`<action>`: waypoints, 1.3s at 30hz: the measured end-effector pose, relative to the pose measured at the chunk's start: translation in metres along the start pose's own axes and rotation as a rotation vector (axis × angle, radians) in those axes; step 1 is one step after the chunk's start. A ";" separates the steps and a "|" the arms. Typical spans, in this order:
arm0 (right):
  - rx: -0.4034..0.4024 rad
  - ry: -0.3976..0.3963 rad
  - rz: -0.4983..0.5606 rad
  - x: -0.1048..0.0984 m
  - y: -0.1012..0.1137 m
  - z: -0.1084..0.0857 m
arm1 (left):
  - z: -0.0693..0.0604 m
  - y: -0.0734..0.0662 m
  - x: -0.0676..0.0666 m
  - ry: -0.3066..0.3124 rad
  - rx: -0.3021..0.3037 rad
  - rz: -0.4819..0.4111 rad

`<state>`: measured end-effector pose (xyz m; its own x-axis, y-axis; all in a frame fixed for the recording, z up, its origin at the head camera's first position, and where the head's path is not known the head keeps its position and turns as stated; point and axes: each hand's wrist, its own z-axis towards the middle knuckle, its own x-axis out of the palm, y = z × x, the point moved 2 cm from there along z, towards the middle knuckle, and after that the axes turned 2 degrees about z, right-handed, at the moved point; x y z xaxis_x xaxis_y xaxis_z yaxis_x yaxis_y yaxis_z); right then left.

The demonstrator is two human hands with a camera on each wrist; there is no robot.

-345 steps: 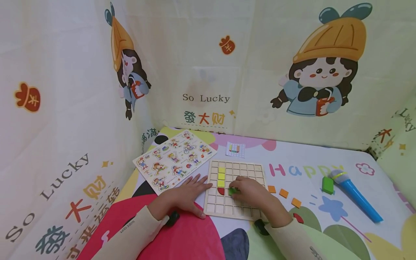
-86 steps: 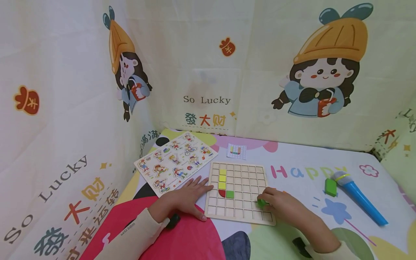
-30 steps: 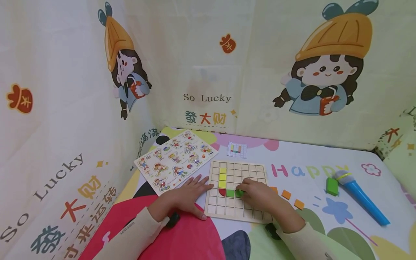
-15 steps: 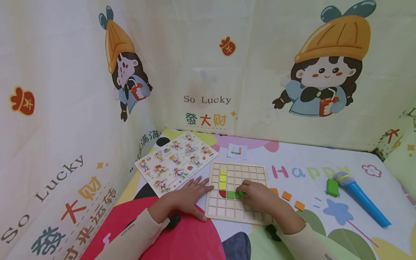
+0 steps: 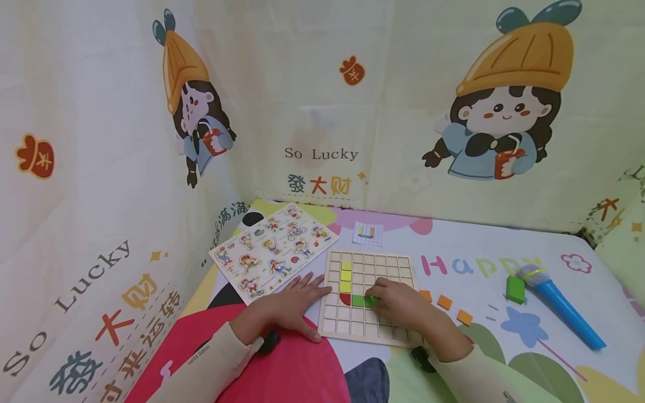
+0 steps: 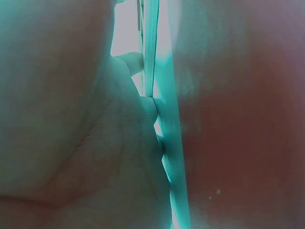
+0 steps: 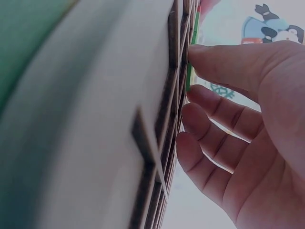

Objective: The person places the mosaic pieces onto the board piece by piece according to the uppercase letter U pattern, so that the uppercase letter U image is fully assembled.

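A wooden grid board (image 5: 353, 338) lies on the table in the head view. In its cells sit several yellow tiles (image 5: 345, 275) in a column, a red quarter-round tile (image 5: 345, 299) below them and a green tile (image 5: 358, 301) beside the red one. My right hand (image 5: 398, 299) pinches a second green tile (image 5: 370, 301) at the cell to the right; the right wrist view shows thumb and forefinger at a green edge (image 7: 189, 78). My left hand (image 5: 292, 307) lies spread on the table, fingertips by the board's left edge. The left wrist view is mostly filled by my palm (image 6: 71, 143).
Right of the board lie several orange tiles (image 5: 444, 302), a green block (image 5: 515, 289) and a blue toy microphone (image 5: 564, 308). A small pattern card (image 5: 368, 234) is behind the board. A picture puzzle board (image 5: 272, 249) lies at the left, and printed cloth (image 5: 322, 101) hangs behind.
The first green tile has been let go beside the red one. My right hand then brought a second green tile from the board's right side leftward. In the last second it has barely moved.
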<state>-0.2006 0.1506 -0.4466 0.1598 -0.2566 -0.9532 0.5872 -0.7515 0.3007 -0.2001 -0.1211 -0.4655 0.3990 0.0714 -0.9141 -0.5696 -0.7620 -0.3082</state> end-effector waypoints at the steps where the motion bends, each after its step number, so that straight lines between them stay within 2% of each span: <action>1: -0.001 0.000 -0.001 0.000 0.000 0.000 | 0.000 0.000 0.000 -0.001 0.002 -0.003; 11: -0.045 -0.006 0.002 -0.001 -0.002 -0.002 | 0.001 0.001 0.003 -0.001 0.011 -0.011; 18: -0.035 -0.010 -0.016 -0.003 -0.003 -0.005 | -0.003 0.000 0.000 0.001 0.004 -0.027; 25: 0.006 -0.033 0.012 -0.013 -0.012 -0.017 | -0.004 0.000 0.001 -0.002 0.014 -0.033; 32: 0.010 -0.044 0.022 -0.018 -0.023 -0.033 | -0.002 0.003 0.005 0.000 0.023 -0.024; 39: 0.013 -0.077 0.019 -0.025 -0.038 -0.053 | -0.002 0.000 0.000 -0.007 0.012 -0.016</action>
<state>-0.1844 0.2179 -0.4357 0.1086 -0.3164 -0.9424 0.5739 -0.7541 0.3193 -0.1985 -0.1220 -0.4647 0.4031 0.0879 -0.9109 -0.5719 -0.7529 -0.3257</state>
